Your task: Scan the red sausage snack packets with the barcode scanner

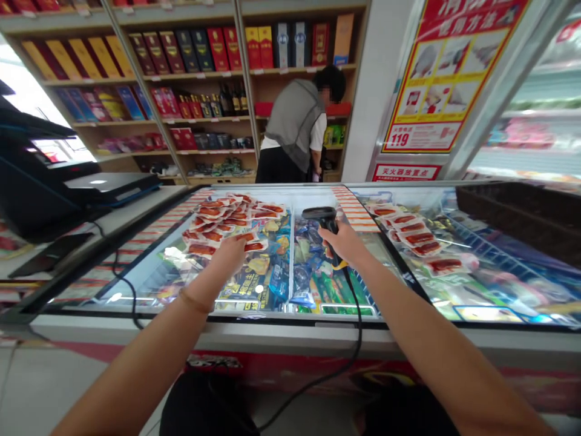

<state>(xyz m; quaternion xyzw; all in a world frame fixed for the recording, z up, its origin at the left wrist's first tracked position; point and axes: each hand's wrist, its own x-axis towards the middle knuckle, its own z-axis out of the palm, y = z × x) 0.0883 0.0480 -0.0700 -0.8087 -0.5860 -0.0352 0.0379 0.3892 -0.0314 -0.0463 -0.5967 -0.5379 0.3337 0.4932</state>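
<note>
In my right hand (344, 242) is a black barcode scanner (320, 214), gripped by its handle with the head facing left. Its cable hangs down over the freezer's front edge. My left hand (232, 251) is closed on a vacuum-packed sausage (247, 237) at the near right side of a heap. That heap of red sausage packs (218, 212) lies on the glass lid of the chest freezer (290, 329). Farther right, a smaller group of sausage packs (415, 233) rests on the glass. My left fingertips are partly hidden by the hand itself.
A dark brown tray (521, 218) sits on the freezer's right side. At left stand a counter with a black checkout machine (31, 163) and a loose cable (120, 275). Beyond the freezer, a person in a grey vest (295, 115) bends by shelves of boxes and bottles.
</note>
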